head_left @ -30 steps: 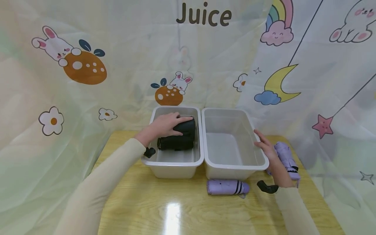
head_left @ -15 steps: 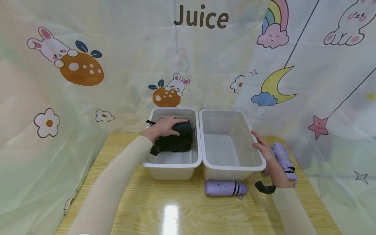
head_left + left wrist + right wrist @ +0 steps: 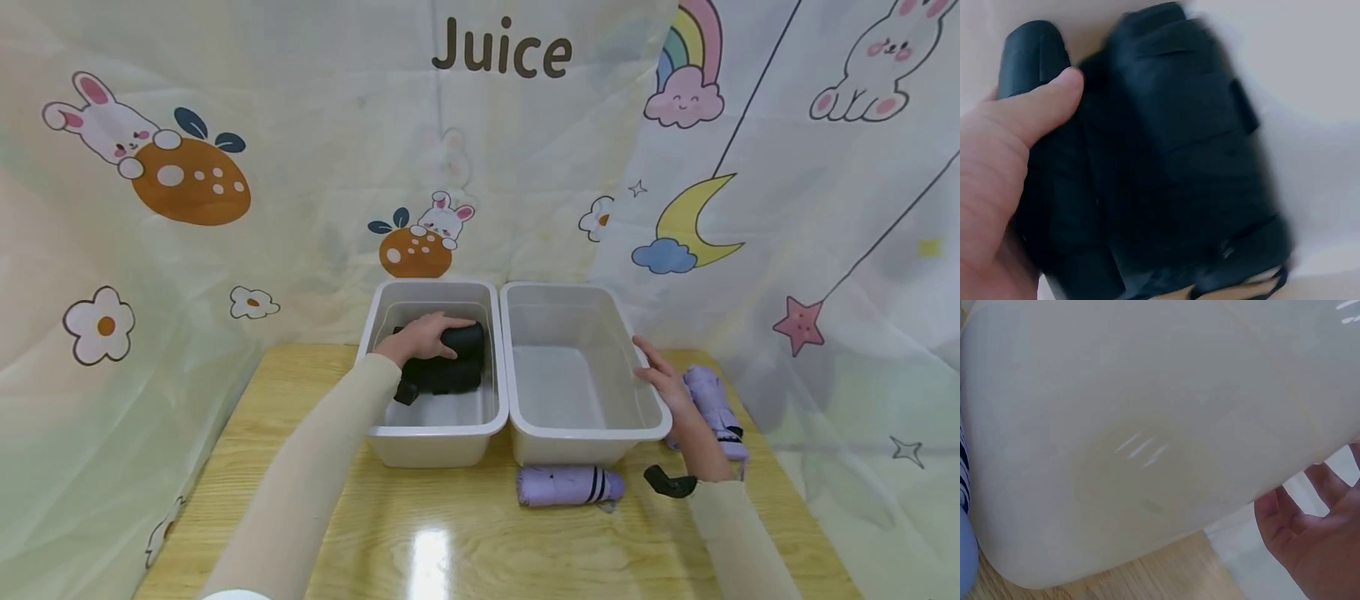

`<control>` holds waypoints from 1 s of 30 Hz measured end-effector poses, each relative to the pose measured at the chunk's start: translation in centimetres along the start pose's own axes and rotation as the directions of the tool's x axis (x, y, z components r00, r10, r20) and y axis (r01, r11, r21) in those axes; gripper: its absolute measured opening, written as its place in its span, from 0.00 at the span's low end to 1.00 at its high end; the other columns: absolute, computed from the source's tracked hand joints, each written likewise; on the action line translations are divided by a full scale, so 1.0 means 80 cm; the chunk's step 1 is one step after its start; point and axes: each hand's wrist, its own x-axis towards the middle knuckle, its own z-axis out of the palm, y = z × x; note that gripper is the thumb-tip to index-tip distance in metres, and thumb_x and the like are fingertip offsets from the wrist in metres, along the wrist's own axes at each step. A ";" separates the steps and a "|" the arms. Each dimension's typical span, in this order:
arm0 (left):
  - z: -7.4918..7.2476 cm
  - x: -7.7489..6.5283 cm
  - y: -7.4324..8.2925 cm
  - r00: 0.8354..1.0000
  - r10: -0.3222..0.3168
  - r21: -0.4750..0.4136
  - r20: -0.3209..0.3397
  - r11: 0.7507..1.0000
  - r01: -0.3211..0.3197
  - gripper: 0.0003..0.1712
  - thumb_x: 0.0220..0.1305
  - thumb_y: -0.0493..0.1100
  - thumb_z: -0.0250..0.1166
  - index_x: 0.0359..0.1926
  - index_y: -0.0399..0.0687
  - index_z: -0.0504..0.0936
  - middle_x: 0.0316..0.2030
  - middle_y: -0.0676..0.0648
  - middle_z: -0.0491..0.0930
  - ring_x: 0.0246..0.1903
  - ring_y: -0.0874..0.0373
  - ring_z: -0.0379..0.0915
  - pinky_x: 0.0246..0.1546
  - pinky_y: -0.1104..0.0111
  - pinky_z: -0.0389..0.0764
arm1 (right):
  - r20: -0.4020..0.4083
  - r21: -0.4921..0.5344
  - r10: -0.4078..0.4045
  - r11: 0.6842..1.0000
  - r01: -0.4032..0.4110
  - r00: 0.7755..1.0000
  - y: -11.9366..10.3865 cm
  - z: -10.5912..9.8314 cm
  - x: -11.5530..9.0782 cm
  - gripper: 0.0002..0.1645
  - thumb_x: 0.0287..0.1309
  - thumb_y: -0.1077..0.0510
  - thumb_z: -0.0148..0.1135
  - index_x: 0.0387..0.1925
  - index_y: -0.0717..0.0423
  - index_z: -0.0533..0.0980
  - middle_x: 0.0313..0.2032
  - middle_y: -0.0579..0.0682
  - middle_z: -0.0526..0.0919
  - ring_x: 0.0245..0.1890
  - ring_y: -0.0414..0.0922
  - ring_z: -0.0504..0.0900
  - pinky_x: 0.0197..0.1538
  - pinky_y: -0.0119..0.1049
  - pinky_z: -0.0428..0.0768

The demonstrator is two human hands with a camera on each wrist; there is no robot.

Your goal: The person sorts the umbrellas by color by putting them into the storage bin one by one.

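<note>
In the left white bin point(image 3: 429, 432), two black folded umbrellas point(image 3: 446, 375) lie side by side. My left hand point(image 3: 426, 336) reaches into the bin from the left and grips the farther one. In the left wrist view, my thumb point(image 3: 1054, 100) lies across this black umbrella point(image 3: 1063, 187). The other black umbrella point(image 3: 1179, 150) is right beside it, slightly blurred. At the right white bin point(image 3: 585, 433), my right hand point(image 3: 671, 396) holds the right rim, fingertips hooked over it. In the right wrist view, my fingers point(image 3: 1282, 519) pass partly behind the bin's edge.
One purple folded umbrella point(image 3: 558, 485) lies on the wooden table point(image 3: 600, 550), right at the front of the right bin. Another purple umbrella point(image 3: 712, 408) is to the right, partly behind my right hand. A printed curtain point(image 3: 322, 208) hangs close behind the bins.
The head view has shifted a little. My left hand and the farther black umbrella have come slightly nearer, against the other one. My right hand has stayed at the rim.
</note>
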 end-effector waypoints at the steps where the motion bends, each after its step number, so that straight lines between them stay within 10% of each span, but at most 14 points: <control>1: 0.003 0.000 -0.001 1.000 -0.013 -0.011 0.012 1.000 0.013 0.42 0.61 0.48 0.70 0.73 0.67 0.61 0.68 0.43 0.62 0.65 0.46 0.57 0.63 0.53 0.61 | 0.001 -0.002 -0.001 1.000 0.001 1.000 0.000 0.000 0.000 0.37 0.75 0.62 0.43 0.78 0.46 0.42 0.70 0.50 0.52 0.54 0.40 0.73 0.47 0.35 0.78; 19: 0.018 -0.011 -0.007 0.993 -0.114 -0.031 0.033 0.993 0.115 0.45 0.56 0.42 0.74 0.72 0.64 0.63 0.67 0.45 0.65 0.63 0.46 0.60 0.60 0.48 0.63 | -0.023 -0.004 0.063 0.998 -0.063 0.998 0.010 0.010 -0.001 0.38 0.74 0.60 0.45 0.78 0.44 0.43 0.68 0.49 0.55 0.52 0.41 0.74 0.46 0.34 0.78; 25: -0.025 -0.016 0.008 0.999 -0.009 -0.139 0.035 0.990 0.014 0.40 0.63 0.42 0.68 0.73 0.45 0.61 0.69 0.42 0.63 0.66 0.45 0.58 0.62 0.54 0.63 | -0.030 -0.026 0.030 0.999 -0.030 0.999 0.006 0.002 -0.002 0.36 0.75 0.61 0.43 0.78 0.44 0.44 0.68 0.48 0.54 0.53 0.41 0.73 0.46 0.35 0.78; 30: -0.080 -0.058 0.012 1.000 -0.005 -0.312 -0.023 0.950 -0.002 0.35 0.69 0.46 0.60 0.72 0.39 0.60 0.69 0.38 0.60 0.67 0.41 0.55 0.63 0.50 0.61 | -0.011 -0.006 -0.001 1.000 0.001 1.000 0.002 0.000 -0.001 0.36 0.75 0.62 0.42 0.77 0.46 0.43 0.67 0.47 0.55 0.53 0.42 0.73 0.46 0.35 0.78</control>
